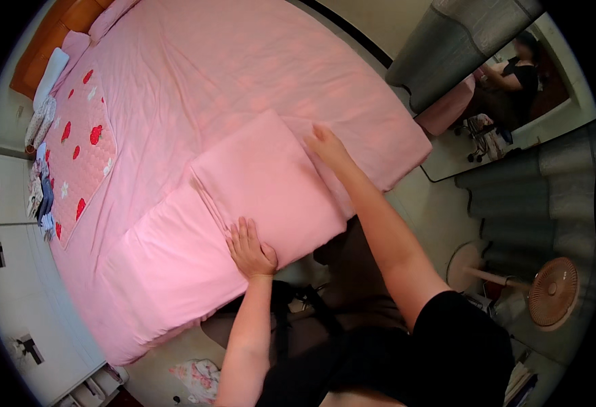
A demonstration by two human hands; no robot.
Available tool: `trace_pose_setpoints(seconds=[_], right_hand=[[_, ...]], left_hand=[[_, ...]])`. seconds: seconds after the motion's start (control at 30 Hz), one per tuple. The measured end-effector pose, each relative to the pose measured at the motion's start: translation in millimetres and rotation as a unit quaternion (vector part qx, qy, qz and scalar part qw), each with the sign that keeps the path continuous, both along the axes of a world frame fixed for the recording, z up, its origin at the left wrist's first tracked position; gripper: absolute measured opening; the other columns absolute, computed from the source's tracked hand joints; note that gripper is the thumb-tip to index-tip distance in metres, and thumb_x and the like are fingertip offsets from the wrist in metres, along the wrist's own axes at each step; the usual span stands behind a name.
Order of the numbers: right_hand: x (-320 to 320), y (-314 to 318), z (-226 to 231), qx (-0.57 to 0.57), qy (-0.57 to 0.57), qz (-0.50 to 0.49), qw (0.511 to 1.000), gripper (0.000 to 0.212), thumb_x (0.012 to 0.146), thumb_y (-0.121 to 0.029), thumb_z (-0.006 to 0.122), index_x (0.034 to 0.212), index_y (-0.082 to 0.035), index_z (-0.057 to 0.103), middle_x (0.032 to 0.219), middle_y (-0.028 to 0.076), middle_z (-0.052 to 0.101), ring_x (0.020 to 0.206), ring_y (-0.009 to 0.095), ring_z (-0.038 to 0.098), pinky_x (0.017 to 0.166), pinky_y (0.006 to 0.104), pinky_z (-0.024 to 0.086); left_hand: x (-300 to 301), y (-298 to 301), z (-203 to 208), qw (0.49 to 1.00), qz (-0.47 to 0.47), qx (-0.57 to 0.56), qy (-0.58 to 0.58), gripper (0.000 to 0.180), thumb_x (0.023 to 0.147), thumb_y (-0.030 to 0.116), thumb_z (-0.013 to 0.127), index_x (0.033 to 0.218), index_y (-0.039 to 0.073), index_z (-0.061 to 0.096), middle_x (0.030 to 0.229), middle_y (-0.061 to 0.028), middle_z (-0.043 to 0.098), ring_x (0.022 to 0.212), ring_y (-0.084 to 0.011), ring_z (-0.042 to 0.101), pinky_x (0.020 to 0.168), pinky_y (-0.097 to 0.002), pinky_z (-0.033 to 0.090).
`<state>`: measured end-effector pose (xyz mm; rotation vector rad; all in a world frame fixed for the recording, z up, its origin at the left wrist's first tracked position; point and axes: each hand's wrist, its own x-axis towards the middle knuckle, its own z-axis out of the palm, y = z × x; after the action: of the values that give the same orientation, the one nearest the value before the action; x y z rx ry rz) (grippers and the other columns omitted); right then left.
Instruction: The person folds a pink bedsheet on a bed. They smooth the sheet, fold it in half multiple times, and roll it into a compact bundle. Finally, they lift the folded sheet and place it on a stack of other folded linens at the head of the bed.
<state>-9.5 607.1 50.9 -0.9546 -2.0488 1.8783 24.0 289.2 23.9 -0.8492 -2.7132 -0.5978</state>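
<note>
A plain pink cloth point(274, 176), folded into a thick layered block, lies at the near edge of the pink-covered bed point(196, 54). My left hand point(250, 251) rests flat on its near side, fingers stretched out and slightly apart, beside a crease between the folded block and the pink layer to its left. At the far right side of the fold is my right hand point(328, 148), its fingers curled close to the cloth. Whether fabric is pinched between those fingers is too small to make out.
A pink quilted mat point(84, 149) with red strawberries lies on the bed's left side, near folded clothes point(40, 197). White drawers point(3, 271) line the left. To the right are a fan point(553, 293), grey curtains point(539, 183) and a mirror point(549, 61). Patterned cloth point(200, 380) lies on the floor.
</note>
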Motion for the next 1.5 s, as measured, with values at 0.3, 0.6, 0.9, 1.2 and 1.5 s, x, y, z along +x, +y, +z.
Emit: trace_pose_setpoints(seconds=[0.3,0.6,0.9,1.2,1.5], right_hand=[[96,-66,32,-0.012,-0.093,0.14,0.986,0.086,0.076,-0.034,0.083,0.138,0.01,0.043,0.122,0.022,0.063,0.108,0.027,0.063,0.092,0.0374,0.052],[96,-74,37,-0.161,-0.081,0.071,0.981,0.07,0.073,-0.021,0.083,0.128,0.01,0.053,0.117,0.02,0.065,0.1,0.026,0.065,0.088,0.0362,0.053],[102,-56,39,-0.132,-0.07,0.069,0.986,0.059,0.075,-0.019,0.081,0.12,0.012,0.058,0.111,0.021,0.067,0.092,0.027,0.067,0.082,0.0371,0.055],[128,20,61,-0.081,-0.042,0.047,0.995,0.066,0.076,-0.024,0.081,0.124,0.013,0.055,0.115,0.02,0.065,0.1,0.026,0.064,0.087,0.0377,0.052],[171,97,16,0.028,-0.161,0.051,0.985,0.066,0.081,-0.023,0.076,0.131,0.012,0.05,0.122,0.024,0.062,0.11,0.03,0.062,0.093,0.0395,0.051]], left_hand=[[-2,-4,4,1.0,-0.004,-0.008,0.014,0.062,0.083,0.024,0.047,0.141,0.006,0.05,0.149,-0.0154,0.046,0.138,-0.038,0.04,0.117,-0.051,0.024],[-3,-3,12,1.0,0.013,-0.025,-0.001,0.058,0.086,0.024,0.049,0.14,0.005,0.048,0.146,-0.0173,0.048,0.137,-0.0352,0.041,0.117,-0.0498,0.026],[9,19,27,0.993,0.043,-0.107,0.005,0.06,0.089,0.031,0.049,0.144,0.007,0.045,0.148,-0.0148,0.046,0.139,-0.0321,0.04,0.117,-0.0487,0.026],[33,100,32,0.997,0.06,-0.038,0.014,0.059,0.094,0.034,0.042,0.145,0.005,0.043,0.149,-0.0157,0.045,0.139,-0.0319,0.038,0.117,-0.0502,0.023],[47,139,59,0.986,-0.023,-0.021,-0.161,0.062,0.098,0.042,0.041,0.149,0.006,0.038,0.156,-0.0138,0.035,0.146,-0.029,0.028,0.12,-0.0515,0.013]])
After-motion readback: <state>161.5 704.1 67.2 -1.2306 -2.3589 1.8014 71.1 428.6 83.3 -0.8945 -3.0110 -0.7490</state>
